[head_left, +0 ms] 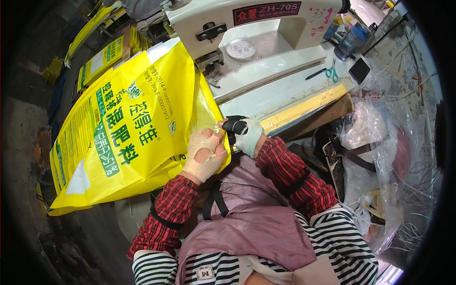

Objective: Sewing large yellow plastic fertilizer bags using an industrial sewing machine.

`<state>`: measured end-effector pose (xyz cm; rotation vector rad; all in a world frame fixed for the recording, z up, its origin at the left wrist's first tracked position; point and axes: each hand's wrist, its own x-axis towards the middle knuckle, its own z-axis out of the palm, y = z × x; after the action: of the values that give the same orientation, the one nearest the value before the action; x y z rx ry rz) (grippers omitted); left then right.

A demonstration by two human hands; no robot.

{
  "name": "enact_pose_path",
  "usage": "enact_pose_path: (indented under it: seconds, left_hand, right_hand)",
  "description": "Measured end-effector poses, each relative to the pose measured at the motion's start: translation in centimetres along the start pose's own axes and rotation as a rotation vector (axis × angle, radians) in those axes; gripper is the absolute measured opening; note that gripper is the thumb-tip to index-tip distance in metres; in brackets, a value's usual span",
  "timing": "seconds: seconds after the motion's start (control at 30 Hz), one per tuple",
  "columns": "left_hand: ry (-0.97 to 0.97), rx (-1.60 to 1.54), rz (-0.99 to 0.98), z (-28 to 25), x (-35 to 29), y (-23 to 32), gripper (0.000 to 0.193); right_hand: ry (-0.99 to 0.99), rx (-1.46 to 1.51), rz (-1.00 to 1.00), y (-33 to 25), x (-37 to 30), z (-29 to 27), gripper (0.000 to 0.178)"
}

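Observation:
A large yellow printed bag (128, 128) with green lettering lies slanted across the left side, its right edge close in front of me. My left hand (205, 153), wrapped in a pale bandage-like covering, is closed on that edge. Beside it my right hand (244, 133), in a pale wrap with black on the fingers, is closed at the same edge, knuckles nearly touching the left hand. The fingertips are partly hidden. Behind the bag stands a white industrial sewing machine (299, 38); the bag's far corner reaches near its needle area.
Stacked yellow bags (102, 61) lie at the far left. On the machine table are teal-handled scissors (332, 72), a black pen (315, 74), a phone-like dark object (359, 70) and a blue-lidded bottle (352, 42). A yellow strip (304, 110) edges the table; clear plastic (375, 128) piles at right.

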<state>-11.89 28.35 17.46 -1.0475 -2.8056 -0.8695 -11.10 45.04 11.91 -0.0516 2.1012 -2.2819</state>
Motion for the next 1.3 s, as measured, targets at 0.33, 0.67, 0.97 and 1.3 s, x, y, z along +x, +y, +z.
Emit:
enact_pose_path:
  seconds: [0.33,0.67,0.97,1.3]
  left_hand:
    - [-0.22,0.549,-0.002,-2.7,-0.2,6.0,0.089]
    - [-0.524,0.485,0.625,-8.6,0.7,5.8,0.016]
    - [-0.798,0.346,0.549,-11.0,3.9,7.2,0.014]
    - [-0.588,0.554,0.141,-4.7,9.8,0.7,0.029]
  right_hand:
    - [-0.07,-0.574,0.01,1.4,1.5,0.3,0.028]
    - [0.01,-0.368,0.153,-3.6,0.4,2.1,0.027]
    - [-0.028,-0.514,0.219,-1.3,0.8,1.7,0.031]
    - [-0.031,-0.676,0.256,4.1,8.0,-0.3,0.042]
